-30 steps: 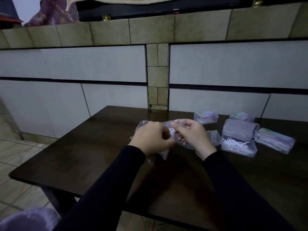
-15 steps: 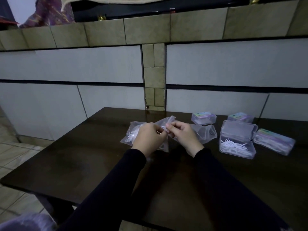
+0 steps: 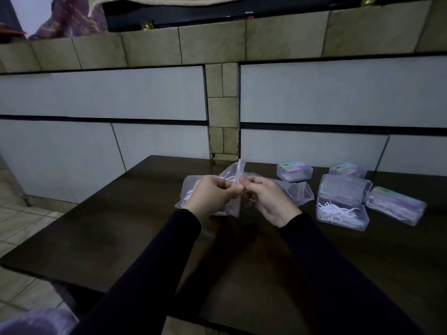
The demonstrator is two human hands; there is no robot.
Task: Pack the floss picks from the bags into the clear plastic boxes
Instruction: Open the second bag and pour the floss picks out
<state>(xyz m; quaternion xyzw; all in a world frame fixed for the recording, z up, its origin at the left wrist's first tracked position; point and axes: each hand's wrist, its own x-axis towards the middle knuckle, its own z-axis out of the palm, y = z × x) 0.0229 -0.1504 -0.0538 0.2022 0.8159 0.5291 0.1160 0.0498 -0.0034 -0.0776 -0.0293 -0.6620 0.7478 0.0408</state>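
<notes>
Dark table point(image 3: 121, 226), crumpled clear bag point(image 3: 232, 175)

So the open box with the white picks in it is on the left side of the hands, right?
Not quite. The head view shows the open box with the white picks on the right side of the hands, beside the right hand. Both hands, the left hand too, hold a bag.

A clear plastic bag point(image 3: 193, 193) of white floss picks is held up above the dark table, its top edge pinched upright. Just right of it a second clear bag point(image 3: 298, 191) lies slumped. Further right an open clear box point(image 3: 342, 209) holds a loose heap of white floss picks point(image 3: 335, 210), lid tilted back. Three closed boxes point(image 3: 294, 170) with coloured labels lie round it.
</notes>
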